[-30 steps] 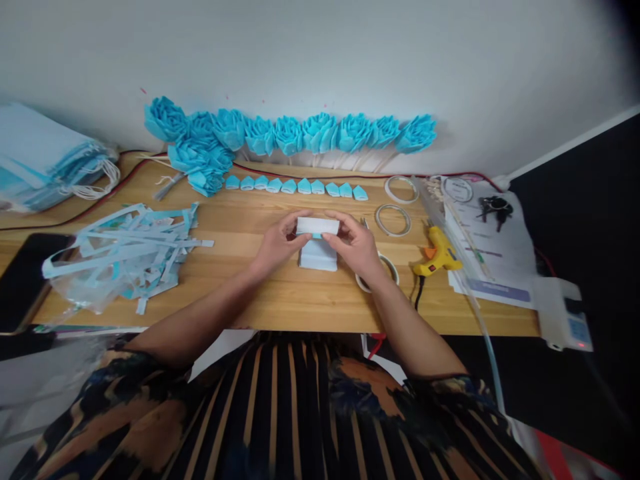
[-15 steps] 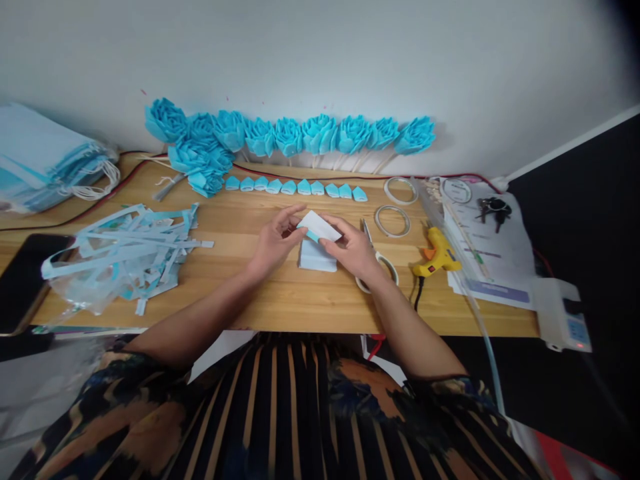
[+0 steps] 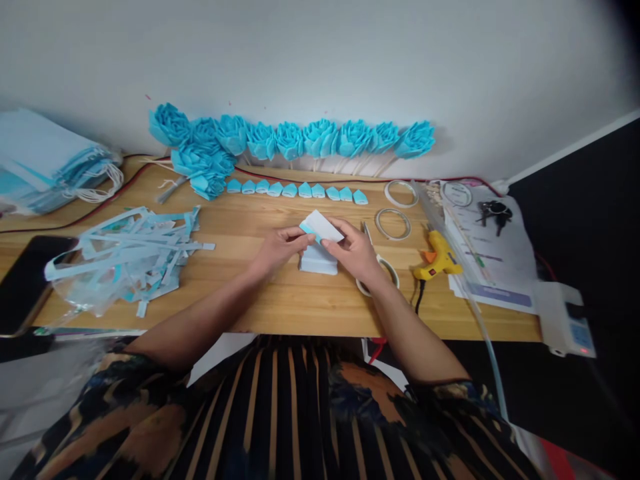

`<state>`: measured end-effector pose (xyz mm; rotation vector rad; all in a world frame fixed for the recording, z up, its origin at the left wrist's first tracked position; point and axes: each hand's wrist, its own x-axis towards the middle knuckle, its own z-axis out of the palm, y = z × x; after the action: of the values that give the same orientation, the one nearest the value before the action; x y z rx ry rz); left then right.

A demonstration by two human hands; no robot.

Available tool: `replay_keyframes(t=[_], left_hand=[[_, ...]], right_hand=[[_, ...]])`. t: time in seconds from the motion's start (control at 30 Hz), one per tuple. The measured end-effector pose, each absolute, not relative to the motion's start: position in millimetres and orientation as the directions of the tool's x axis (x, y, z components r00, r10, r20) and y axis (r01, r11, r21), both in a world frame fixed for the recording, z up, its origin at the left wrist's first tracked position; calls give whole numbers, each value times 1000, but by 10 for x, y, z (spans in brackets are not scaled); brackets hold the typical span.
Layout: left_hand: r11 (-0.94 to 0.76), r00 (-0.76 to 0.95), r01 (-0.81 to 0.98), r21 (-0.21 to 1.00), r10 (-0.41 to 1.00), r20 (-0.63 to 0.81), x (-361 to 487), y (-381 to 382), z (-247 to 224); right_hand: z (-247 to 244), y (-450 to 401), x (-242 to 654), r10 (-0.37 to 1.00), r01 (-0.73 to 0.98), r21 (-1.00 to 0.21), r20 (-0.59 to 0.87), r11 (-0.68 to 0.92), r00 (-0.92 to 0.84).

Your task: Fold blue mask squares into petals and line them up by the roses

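Note:
A white piece (image 3: 326, 225) with a folded light-blue edge is held between my two hands, above a stack of pale-blue pieces (image 3: 319, 261) on the wooden table. My left hand (image 3: 286, 248) pinches its left end at the blue edge. My right hand (image 3: 354, 248) grips the right side, thumb on the folded edge and fingers behind. Beyond my hands lies a row of small folded blue pieces (image 3: 305, 190). Scissors (image 3: 389, 269) lie partly under my right wrist.
Blue flowers (image 3: 320, 138) on sticks lean along the wall. Left are cut strips (image 3: 150, 247), a phone (image 3: 30, 283) and a bagged stack (image 3: 45, 160). Right are tape rolls (image 3: 393, 224), a yellow glue gun (image 3: 436, 257), keys (image 3: 496, 212) and papers (image 3: 500, 253).
My left fingers have closed in and moved down to the blue edge of the piece; they were more spread behind it before. More of the blue fold shows at its left end.

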<state>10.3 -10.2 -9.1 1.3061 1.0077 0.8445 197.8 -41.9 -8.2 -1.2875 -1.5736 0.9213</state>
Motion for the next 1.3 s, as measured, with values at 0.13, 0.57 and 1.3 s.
replay_keyframes(t=[0.13, 0.57, 1.3], left_hand=[[110, 352, 44, 993, 928, -118, 107, -101, -91], [122, 349, -17, 992, 931, -108, 121, -97, -129], [112, 344, 21, 994, 932, -112, 137, -132, -82]], right_hand=[[-69, -422, 1971, 983, 337, -924, 162, 180, -81], [-93, -422, 1974, 983, 290, -942, 146, 172, -108], [-74, -427, 1953, 988, 242, -960, 124, 144, -94]])
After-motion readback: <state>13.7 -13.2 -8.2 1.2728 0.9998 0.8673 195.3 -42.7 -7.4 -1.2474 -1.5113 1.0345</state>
